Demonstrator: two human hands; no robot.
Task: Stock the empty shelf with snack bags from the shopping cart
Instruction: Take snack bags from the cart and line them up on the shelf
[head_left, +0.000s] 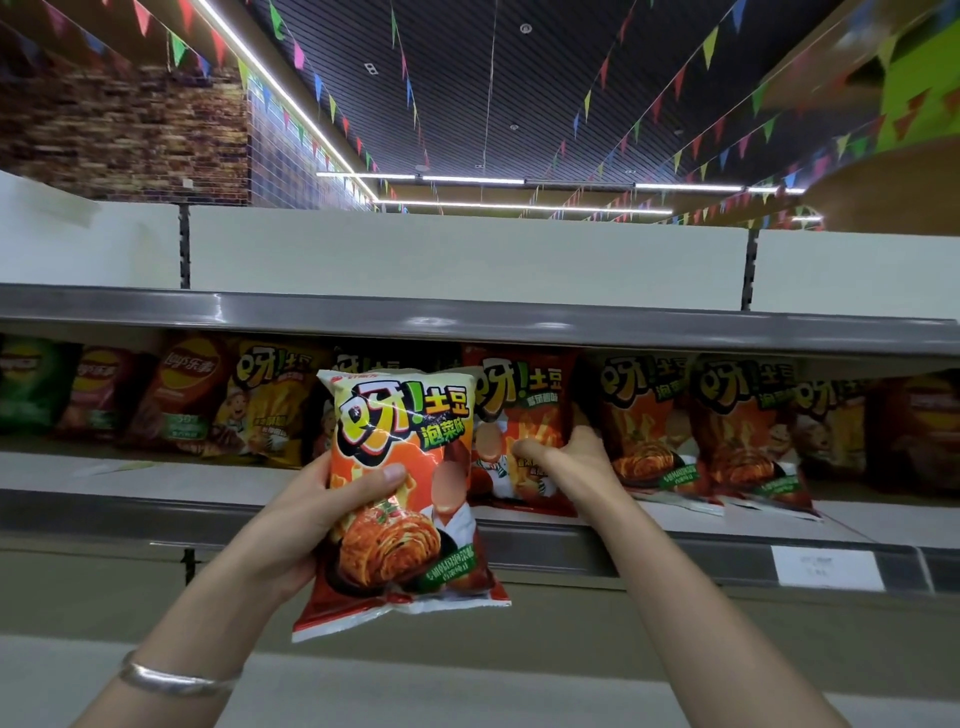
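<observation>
1. Nearest the lens: left wrist ringed by a smooth silver bangle (179, 679), forearm reaching up and forward.
2. Left hand (332, 499) clamped on an orange snack bag (400, 499), thumb pressed across its front, fingers hidden behind; held upright in front of the shelf (156, 512) edge, not resting on it.
3. Glossy, puffed, crinkled foil; bold yellow-green lettering on top, a heap of red kimchi pictured below, white sealed seams at both ends.
4. Right hand (566, 452) reaching into the shelf, fingers curled round the upper right edge of a red bag (524, 415) standing there.
5. Shelf filled with 1 row of upright bags: green and red chip bags (104, 395) at the left, a yellow bag (270, 410) next, 2 orange kimchi bags (701, 431) leaning at the right.
6. Grey metal rail (467, 322) on the upper shelf; white price label (826, 566) on the lower rail.
7. Overhead: coloured pennant strings (675, 130) and strip lights.
</observation>
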